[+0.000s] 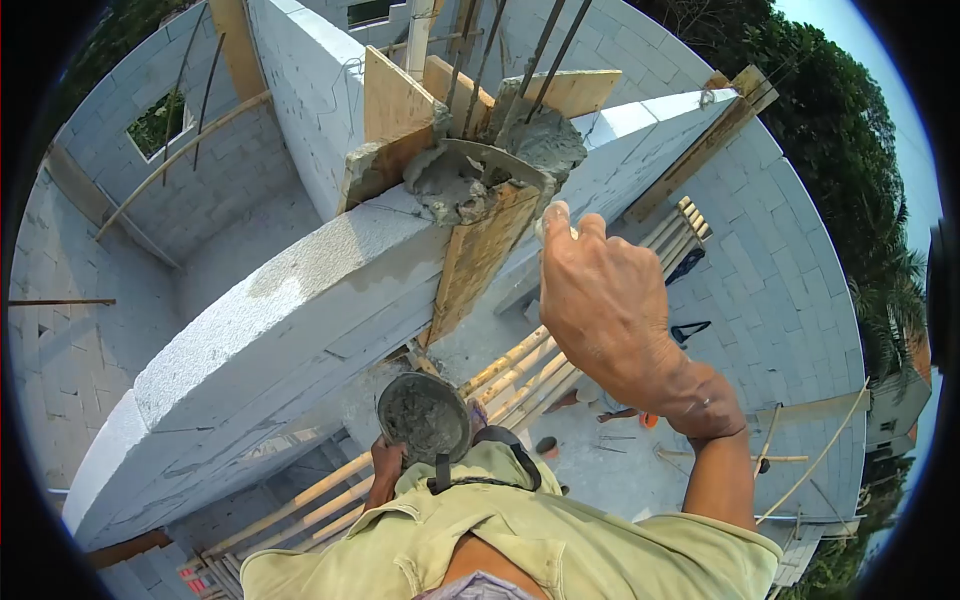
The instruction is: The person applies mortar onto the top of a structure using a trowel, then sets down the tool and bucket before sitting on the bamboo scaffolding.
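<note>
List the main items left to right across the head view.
Window opening → left hand → bucket → trowel → right hand → trees.

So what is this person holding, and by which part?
The right hand holds a trowel by its handle, mostly hidden in the fist. The left hand holds a bucket of grey mix at its edge; finger placement is unclear.
</note>
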A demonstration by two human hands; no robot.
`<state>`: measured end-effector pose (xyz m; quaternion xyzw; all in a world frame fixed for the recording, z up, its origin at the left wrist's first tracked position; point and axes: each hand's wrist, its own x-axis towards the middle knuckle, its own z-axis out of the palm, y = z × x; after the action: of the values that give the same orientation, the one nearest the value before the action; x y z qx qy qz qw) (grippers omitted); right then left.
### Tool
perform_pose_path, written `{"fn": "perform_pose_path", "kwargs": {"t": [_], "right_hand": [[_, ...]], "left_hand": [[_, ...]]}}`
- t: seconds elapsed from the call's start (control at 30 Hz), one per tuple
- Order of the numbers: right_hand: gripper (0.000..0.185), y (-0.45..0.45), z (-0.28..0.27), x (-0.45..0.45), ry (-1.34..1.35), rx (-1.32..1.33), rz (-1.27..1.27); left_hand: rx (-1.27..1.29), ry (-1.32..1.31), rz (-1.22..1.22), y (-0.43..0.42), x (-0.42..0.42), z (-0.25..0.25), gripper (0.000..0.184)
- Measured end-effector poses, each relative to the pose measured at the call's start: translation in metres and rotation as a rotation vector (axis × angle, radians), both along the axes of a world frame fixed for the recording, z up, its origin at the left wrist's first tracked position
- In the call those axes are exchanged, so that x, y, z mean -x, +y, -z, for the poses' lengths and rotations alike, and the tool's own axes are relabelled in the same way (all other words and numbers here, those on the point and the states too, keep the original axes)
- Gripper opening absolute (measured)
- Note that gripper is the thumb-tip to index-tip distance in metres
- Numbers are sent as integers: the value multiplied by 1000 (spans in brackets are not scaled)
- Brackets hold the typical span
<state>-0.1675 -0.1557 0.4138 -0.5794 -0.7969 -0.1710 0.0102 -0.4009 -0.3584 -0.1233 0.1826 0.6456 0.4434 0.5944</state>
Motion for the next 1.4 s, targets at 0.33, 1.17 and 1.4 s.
{"fn": "perform_pose_path", "kwargs": {"t": [0.33, 1.17, 1.4], "right_hand": [[29, 5, -7, 28, -1, 130, 22], [39, 11, 8, -149, 741, 203, -60], [37, -39, 207, -75, 288, 773, -178]], "left_hand": [[-18, -28, 84, 10, 26, -16, 39], [14, -64, -145, -8, -16, -20, 43], [-80, -8, -198, -9, -48, -54, 36]]}}
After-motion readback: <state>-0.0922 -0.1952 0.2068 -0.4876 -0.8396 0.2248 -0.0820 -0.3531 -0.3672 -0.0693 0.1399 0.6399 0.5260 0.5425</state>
